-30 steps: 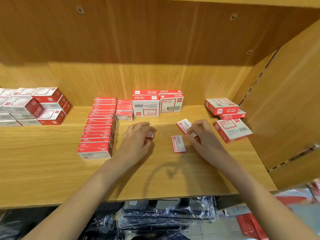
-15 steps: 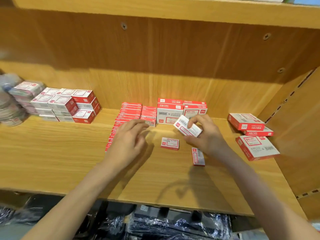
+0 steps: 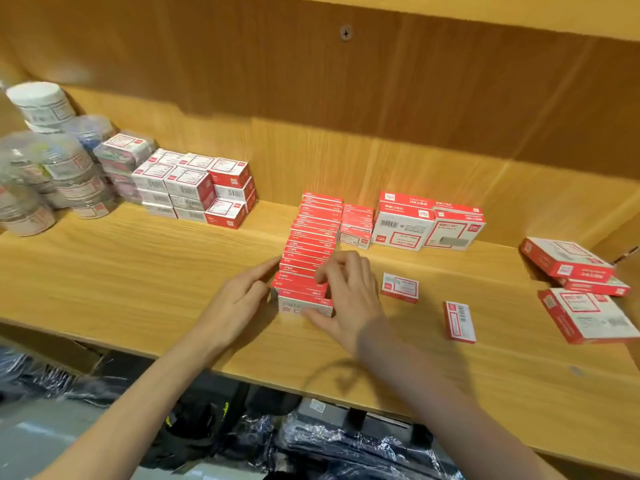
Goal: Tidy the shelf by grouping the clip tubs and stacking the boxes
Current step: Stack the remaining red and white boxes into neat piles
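Wooden shelf [image 3: 145, 282], pale grain, darker back panel behind; right fingers [image 3: 341, 268] curled over the top of the front box [image 3: 304, 303], thumb under its near right corner, right hand [image 3: 346, 296] gripping it at the near end of the red row [image 3: 315, 237]; left fingers [image 3: 263, 271] straight, flat against the row's left side, left hand [image 3: 239, 299] gripping nothing; just right of the hands, two loose boxes [image 3: 400, 287] flat on the wood, apart from each other; behind, two larger white boxes [image 3: 401, 226] by the back panel; far right, a loose pile [image 3: 568, 258] of flat red boxes; back left, a stacked block [image 3: 194, 188] of boxes, then tubs [image 3: 65, 168] bunched at the left edge, blurred.
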Demonstrator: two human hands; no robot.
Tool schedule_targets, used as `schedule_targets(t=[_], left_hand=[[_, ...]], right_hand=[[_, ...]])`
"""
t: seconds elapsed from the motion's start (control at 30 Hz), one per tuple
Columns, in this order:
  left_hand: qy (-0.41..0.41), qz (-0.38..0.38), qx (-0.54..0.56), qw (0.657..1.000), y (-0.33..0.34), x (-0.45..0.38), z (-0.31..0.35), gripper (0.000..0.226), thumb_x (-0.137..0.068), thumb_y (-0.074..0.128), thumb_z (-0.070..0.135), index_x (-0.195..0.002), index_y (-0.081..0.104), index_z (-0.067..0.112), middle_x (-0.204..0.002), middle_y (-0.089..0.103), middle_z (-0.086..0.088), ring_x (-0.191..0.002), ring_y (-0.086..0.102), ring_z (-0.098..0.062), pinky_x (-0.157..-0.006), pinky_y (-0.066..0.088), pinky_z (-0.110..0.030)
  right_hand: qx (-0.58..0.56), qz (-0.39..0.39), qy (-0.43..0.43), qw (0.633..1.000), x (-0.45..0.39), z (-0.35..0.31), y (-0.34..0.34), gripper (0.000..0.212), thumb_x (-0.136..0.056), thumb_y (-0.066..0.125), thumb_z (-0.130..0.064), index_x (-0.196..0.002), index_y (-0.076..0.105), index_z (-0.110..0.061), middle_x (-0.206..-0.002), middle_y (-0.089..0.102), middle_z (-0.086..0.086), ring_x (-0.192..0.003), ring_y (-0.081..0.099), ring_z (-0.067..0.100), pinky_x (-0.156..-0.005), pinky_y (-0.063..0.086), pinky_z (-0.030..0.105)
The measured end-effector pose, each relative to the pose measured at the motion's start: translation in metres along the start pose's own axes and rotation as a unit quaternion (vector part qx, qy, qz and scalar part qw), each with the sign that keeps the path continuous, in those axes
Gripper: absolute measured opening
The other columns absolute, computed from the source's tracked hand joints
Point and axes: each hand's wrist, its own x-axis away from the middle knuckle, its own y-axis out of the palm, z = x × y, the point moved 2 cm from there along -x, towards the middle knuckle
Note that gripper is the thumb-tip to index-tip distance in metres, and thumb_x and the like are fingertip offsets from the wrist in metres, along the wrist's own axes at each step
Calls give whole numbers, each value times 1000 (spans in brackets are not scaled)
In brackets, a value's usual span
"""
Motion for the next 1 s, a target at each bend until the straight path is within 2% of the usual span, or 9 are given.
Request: schedule_targets(t=[0.1, 0.23, 0.33, 0.43, 0.53, 0.6, 0.77, 0.9, 1.0], left_hand=[[-1, -12, 10, 1000, -2, -1, 1, 51, -76, 36, 35, -126, 43, 42, -131, 51, 17, -123, 44, 2, -104, 33, -24], [-28, 20, 105, 994, -5, -10, 2, 49, -89, 45, 32, -138, 38, 32, -139, 41, 16, -128, 36, 2, -110, 25, -25], [-67, 1, 135, 989, -2, -26, 10, 52, -89, 52, 38, -138, 34, 43, -143, 34, 13, -133, 31, -12, -109, 19, -30], [-97, -45, 282, 953, 4, -43, 13, 60, -68, 63, 61, -123, 38, 62, -141, 44, 6, -126, 46, -23, -109, 26, -53], [-109, -69, 286, 950, 7, -53, 20, 75, -73, 55, 62, -140, 30, 40, -138, 49, -2, -123, 49, -24, -107, 32, -50], [-100, -85, 278, 952, 12, -58, 23, 65, -83, 46, 54, -139, 38, 22, -130, 56, -8, -117, 54, -27, -102, 38, -45], [-80, -76, 268, 957, 16, -63, 18, 48, -91, 38, 41, -134, 43, 22, -123, 61, -1, -111, 58, -16, -93, 47, -30], [-64, -75, 264, 959, 16, -62, 21, 48, -92, 37, 42, -132, 46, 17, -121, 62, -7, -111, 58, -25, -95, 46, -36], [-62, -55, 254, 964, 16, -61, 25, 46, -94, 36, 43, -137, 33, 24, -112, 62, 9, -96, 64, -3, -78, 50, -19]], right_hand=[[-41, -57, 83, 994, -1, 0, 8, 78, -75, 68, -47, -137, 26, -23, -145, 20, 7, -133, 17, 22, -112, 20, 43], [-153, -86, 119, 977, -2, 1, 8, 108, -65, 67, -64, -145, 3, -29, -154, -4, -5, -140, -4, 10, -116, 5, 34], [-263, -92, 180, 943, -10, 5, -1, 92, -78, 57, -59, -145, -1, -34, -156, -2, -10, -143, -3, 8, -118, 10, 43], [-292, -79, 197, 933, -26, 7, 1, 80, -76, 40, -68, -143, 5, -41, -155, 13, -8, -143, 14, 12, -114, 22, 47], [-305, -102, 232, 918, -34, 5, 9, 81, -81, 34, -64, -146, -2, -34, -157, 5, -7, -143, 12, 12, -115, 21, 45], [-313, -115, 245, 910, -35, 3, 12, 72, -90, 34, -51, -146, -6, -31, -156, -8, -10, -143, 0, 9, -117, 15, 42], [-334, -103, 249, 903, -36, 1, 16, 75, -82, 31, -52, -145, -6, -35, -154, -15, -13, -142, -10, 4, -118, 10, 39], [-358, -88, 266, 891, -38, 7, 18, 76, -71, 33, -64, -139, 0, -54, -155, 7, -15, -141, 16, 9, -114, 22, 42], [-366, -75, 275, 886, -41, 14, 14, 72, -69, 31, -69, -135, 3, -61, -147, 31, -17, -121, 47, 12, -102, 39, 46]])
